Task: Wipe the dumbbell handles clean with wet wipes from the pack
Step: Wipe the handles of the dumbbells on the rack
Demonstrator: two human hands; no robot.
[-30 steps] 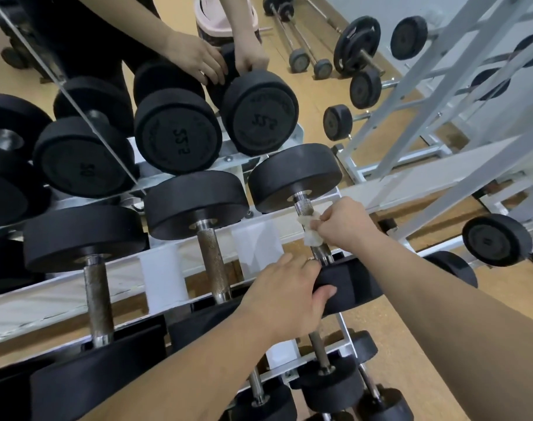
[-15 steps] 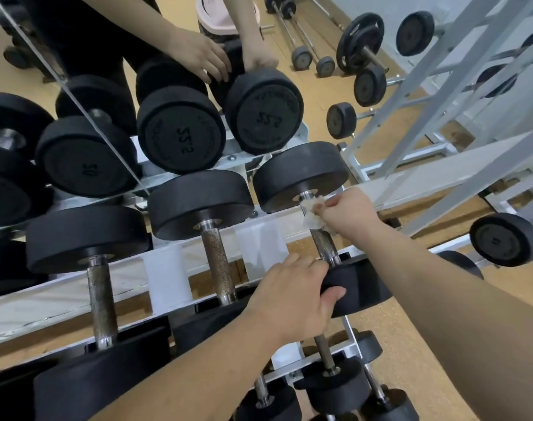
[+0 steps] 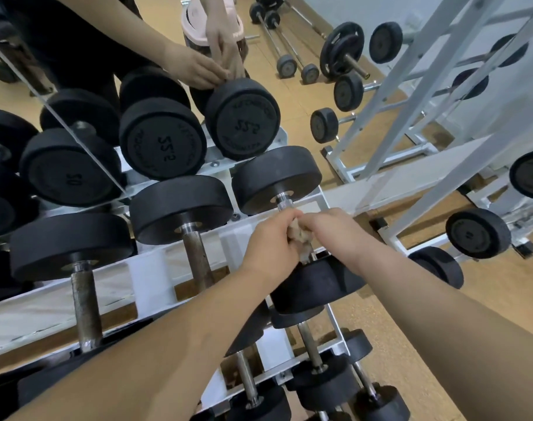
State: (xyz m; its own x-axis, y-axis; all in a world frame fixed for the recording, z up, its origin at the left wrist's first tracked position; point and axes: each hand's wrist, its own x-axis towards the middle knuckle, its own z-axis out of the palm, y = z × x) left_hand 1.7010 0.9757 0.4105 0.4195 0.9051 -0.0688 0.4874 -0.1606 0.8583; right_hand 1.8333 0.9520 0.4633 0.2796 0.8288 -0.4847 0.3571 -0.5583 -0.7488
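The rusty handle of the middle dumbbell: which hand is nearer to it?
Left. The left hand sits just right of the rusty handle, gripping the wipe on the neighbouring handle. The right hand is farther right, beyond the wipe.

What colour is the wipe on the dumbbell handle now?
Off-white with brownish stains, bunched between both hands; the head view shows the wipe best.

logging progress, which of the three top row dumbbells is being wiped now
The rightmost dumbbell: both hands hold the wipe on its handle; the other two handles are bare and rusty.
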